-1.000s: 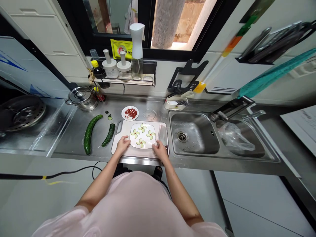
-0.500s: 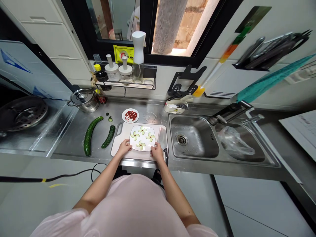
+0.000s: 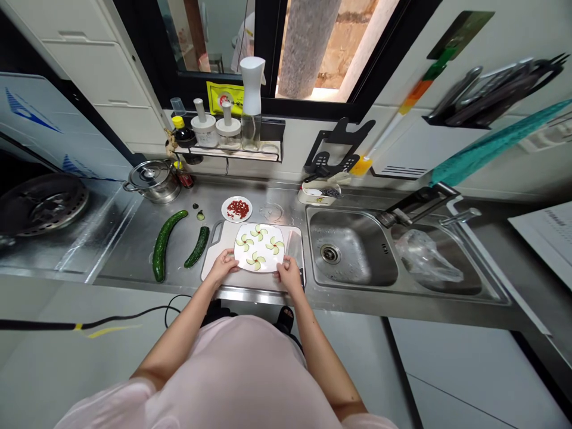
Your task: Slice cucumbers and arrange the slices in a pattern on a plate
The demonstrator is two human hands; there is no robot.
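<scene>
Our left hand [image 3: 222, 266] and right hand [image 3: 289, 275] sit on either side of the white square plate [image 3: 268, 262], fingers at its near rim; whether they pinch or merely rest, we cannot tell. The plate, with its cucumber-slice pinwheels [image 3: 258, 232], has barely shifted on the cutting board [image 3: 221, 245]. A cut cucumber [image 3: 197, 246] lies just left of the board, and the steel sink [image 3: 353, 247] sits close to its right edge.

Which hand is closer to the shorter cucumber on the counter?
The left. The left hand is at the edge of the white plate, just right of the shorter cucumber. The right hand is farther away, on the plate's opposite side.
</scene>
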